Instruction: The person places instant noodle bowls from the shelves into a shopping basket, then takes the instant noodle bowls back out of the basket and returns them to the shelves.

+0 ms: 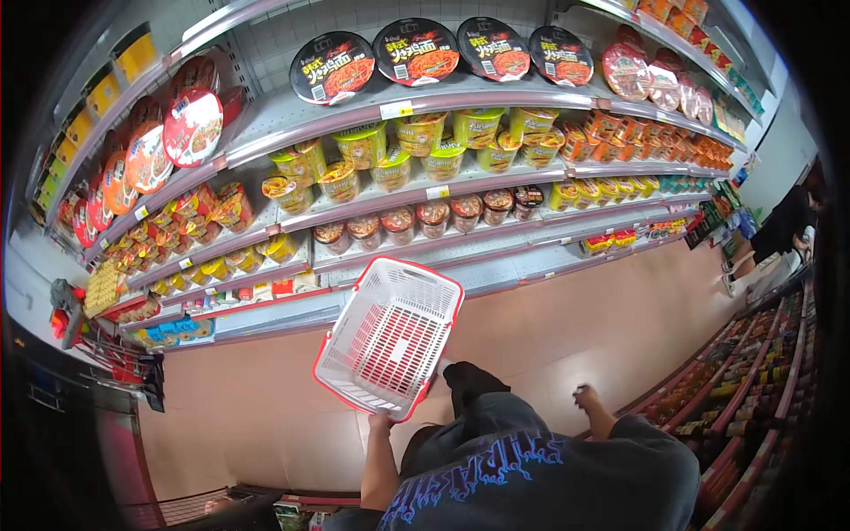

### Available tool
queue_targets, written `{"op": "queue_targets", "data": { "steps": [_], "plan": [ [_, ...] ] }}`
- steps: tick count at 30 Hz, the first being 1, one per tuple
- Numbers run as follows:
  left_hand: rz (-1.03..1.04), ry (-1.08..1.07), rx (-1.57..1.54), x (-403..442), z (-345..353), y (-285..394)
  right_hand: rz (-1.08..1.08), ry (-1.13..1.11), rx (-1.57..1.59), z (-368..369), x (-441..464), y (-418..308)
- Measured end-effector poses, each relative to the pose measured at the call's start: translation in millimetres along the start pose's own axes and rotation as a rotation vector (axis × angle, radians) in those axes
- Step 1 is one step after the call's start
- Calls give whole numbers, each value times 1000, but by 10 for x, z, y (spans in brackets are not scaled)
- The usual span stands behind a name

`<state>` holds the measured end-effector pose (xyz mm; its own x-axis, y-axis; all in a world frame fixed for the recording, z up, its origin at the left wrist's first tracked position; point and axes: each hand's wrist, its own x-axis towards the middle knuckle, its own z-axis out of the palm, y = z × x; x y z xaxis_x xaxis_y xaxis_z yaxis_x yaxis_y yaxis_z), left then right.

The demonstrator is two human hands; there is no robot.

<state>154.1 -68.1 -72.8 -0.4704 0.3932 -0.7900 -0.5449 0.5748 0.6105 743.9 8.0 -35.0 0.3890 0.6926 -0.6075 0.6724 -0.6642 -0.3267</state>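
Note:
My left hand [381,421] is closed round the near rim of a white plastic shopping basket [351,341] with red edging. Nothing lies in the basket, and its slotted bottom lets the floor show through. Out to the side, away from the shelves, hangs my right hand [583,397], its fingers loosely bent and apart with nothing visible in them. Beyond the basket are shelves of instant noodles. Black-lidded noodle bowls [416,51] stand on the upper shelf, green and yellow noodle cups [359,144] below them, and clear-sided cups [397,226] lower down.
Red-and-white noodle bowls [193,128] lean on the left shelf section. Orange packs [611,130] fill the right part. A person [784,217] is at the far right. Another stocked shelf [753,372] runs along the right behind me. A red cart [119,363] stands at left on the tiled floor [239,398].

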Motion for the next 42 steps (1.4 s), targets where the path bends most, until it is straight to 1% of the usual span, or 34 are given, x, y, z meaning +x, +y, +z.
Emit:
{"op": "queue_targets", "data": {
  "steps": [1, 2, 3, 5, 7, 8, 9, 11, 12, 13, 14, 15, 16, 17, 19, 20, 21, 23, 24, 25, 27, 29, 33, 34, 35, 37, 38, 41, 42],
  "plan": [
    [58, -41, 26, -37, -59, 32, 89, -33, -86, 110, -254, 206],
    [74, -40, 29, -91, -128, 34, 30, -89, -124, 221, -532, 433],
    [23, 24, 130, -340, -172, 193, -28, -152, -163, 301, -804, 575],
    [107, 7, 11, -428, -381, 132, -89, -209, -191, 378, -1190, 624],
    [206, -15, -29, -464, -598, 83, -144, -267, -209, 429, -1531, 586],
    [26, 0, 21, -482, -717, 124, -168, -298, -221, 405, -1696, 567],
    [67, -35, -63, -518, -805, 109, -119, -320, -142, 289, -1858, 434],
    [3, -54, -51, -640, -995, 143, -150, -244, -189, 82, -2079, 84],
    [-74, -80, -67, -446, -1165, -11, -528, -127, -346, 185, -1647, 488],
    [-65, -59, -122, -531, -1221, -50, -384, 46, -276, 282, -1418, 551],
    [-58, -34, -175, -686, -1307, -56, -380, 212, -177, 249, -1396, 451],
    [-49, -8, -226, -789, -1374, -66, -390, 201, -63, 124, -1463, 201],
    [-14, 0, -261, -805, -1457, -168, -489, 262, -99, 99, -1386, 128],
    [-22, 4, -275, -830, -1556, -268, -501, 265, -73, 65, -1357, 65],
    [-34, 14, -298, -892, -1724, -371, -523, 267, -14, 37, -1517, -295],
    [17, 49, -288, -1204, -1661, -208, -562, 254, -27, 37, -1572, -372],
    [11, 61, -326, -1204, -1701, -252, -602, 241, -39, 37, -1621, -430],
    [6, 75, -398, -1107, -1891, -442, -646, 229, -80, 94, -1690, -458],
    [25, 37, -403, -900, -2066, -656, -651, 228, -115, 112, -1715, -437],
    [-72, 11, -471, -844, -2145, -673, -656, 228, -151, 112, -1736, -393],
    [-125, 48, -464, -895, -2200, -648, -618, 215, -130, 143, -1722, -220],
    [-168, 64, -437, -923, -2210, -619, -625, 220, -106, 141, -1743, -89],
    [-177, 139, -366, -1025, -1999, -481, -484, 252, -117, 114, -1713, 148],
    [-85, 123, -382, -1050, -1910, -493, -409, 230, -66, 62, -1784, 93],
    [-98, 117, -367, -1055, -1841, -473, -395, 239, -82, 70, -1735, 145],
    [-122, 114, -341, -1072, -1710, -436, -371, 250, -116, 131, -1583, 303],
    [-166, 112, -305, -1069, -1652, -422, -368, 257, -96, 170, -1499, 337],
    [-139, 74, -240, -1225, -1358, -266, -428, 274, -172, 68, -1246, 205],
    [-61, 3, -257, -1569, -1121, 1, -406, 283, -138, 15, -1127, 113]
  ]
}}
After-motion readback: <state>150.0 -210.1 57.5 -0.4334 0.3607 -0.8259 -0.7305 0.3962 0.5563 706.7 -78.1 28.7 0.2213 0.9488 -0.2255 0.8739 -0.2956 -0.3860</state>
